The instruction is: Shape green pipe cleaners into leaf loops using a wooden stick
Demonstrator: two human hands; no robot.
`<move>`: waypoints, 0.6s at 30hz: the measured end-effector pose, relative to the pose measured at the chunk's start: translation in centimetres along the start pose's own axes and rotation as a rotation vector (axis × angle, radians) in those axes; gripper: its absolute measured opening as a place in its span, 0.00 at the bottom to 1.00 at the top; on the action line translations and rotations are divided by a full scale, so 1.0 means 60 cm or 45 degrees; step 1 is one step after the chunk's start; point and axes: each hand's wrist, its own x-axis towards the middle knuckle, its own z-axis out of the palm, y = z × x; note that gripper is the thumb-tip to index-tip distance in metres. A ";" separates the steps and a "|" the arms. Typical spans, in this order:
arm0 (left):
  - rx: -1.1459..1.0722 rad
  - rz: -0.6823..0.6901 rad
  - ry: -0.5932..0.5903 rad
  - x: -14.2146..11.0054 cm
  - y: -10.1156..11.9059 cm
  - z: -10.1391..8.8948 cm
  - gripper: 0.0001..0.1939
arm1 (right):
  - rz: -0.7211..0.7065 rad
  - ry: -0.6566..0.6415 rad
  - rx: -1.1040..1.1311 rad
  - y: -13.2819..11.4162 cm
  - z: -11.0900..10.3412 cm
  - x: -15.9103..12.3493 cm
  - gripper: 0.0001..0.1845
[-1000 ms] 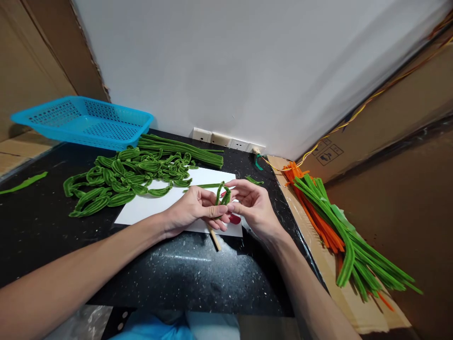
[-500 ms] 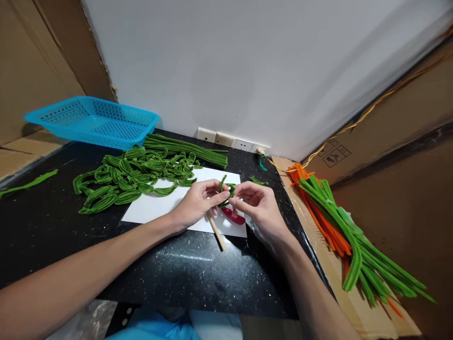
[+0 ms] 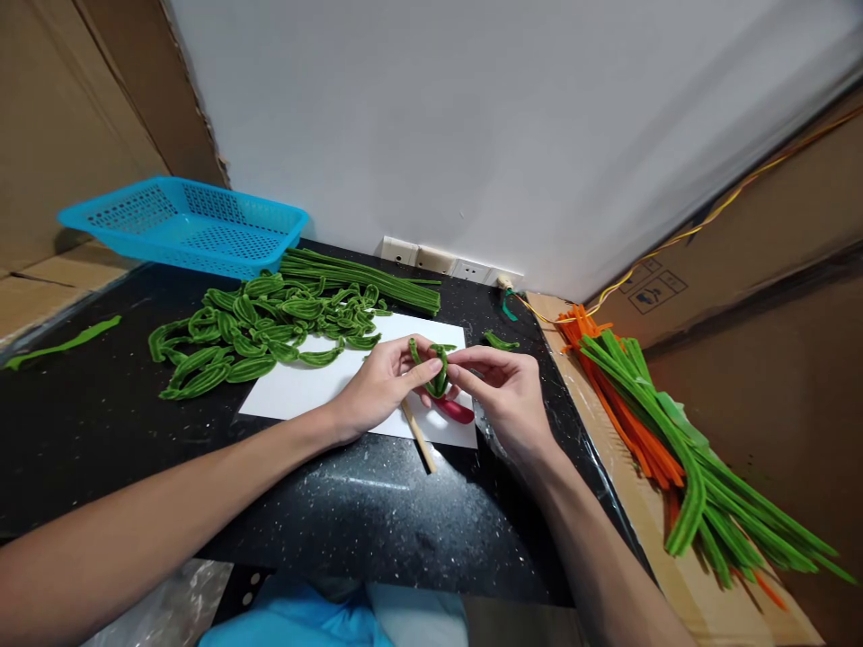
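Cut off by the lower edge: blue clothing and, at either side, bare left forearm and right forearm, slanting forward and inward over a black speckled surface. Next, a slim wooden stick, leaning left toward its far end, with that end lost behind the hands. Held above the right part of a white sheet: a fuzzy green piece, bent into a narrow U, long axis roughly upright in view, tips pointing up. Left hand curled in from the left, grasping this piece between thumb and fingers; right hand angled in opposite, thumb and index finger converging on its right side, impossible to tell whether pinching or merely touching. Left arm of the U partly covered by the left thumb. Just below the fingertips, a red object, partly hidden, sloping down rightward. Farther off, a tangled pile of green loops, overlapping the sheet; behind, straight green strips and a blue basket.
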 end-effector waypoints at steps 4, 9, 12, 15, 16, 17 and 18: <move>0.011 -0.012 0.023 0.000 0.000 0.000 0.13 | -0.004 -0.030 0.043 0.004 0.000 0.000 0.05; 0.005 -0.033 0.068 0.002 0.002 -0.003 0.11 | 0.068 -0.028 0.099 0.012 0.005 0.000 0.07; -0.013 -0.010 0.073 0.004 0.003 -0.006 0.09 | 0.091 0.003 0.143 0.013 0.009 0.001 0.09; 0.019 0.012 0.075 0.003 0.005 -0.003 0.09 | 0.102 0.016 0.184 0.014 0.010 0.003 0.12; 0.029 0.006 0.081 0.002 0.004 -0.001 0.08 | 0.111 0.017 0.193 0.015 0.010 0.003 0.12; 0.031 -0.002 0.084 0.001 0.004 0.002 0.09 | 0.124 0.016 0.198 0.016 0.009 0.004 0.12; 0.029 -0.007 0.089 0.001 0.004 0.005 0.09 | 0.138 0.015 0.201 0.017 0.008 0.004 0.12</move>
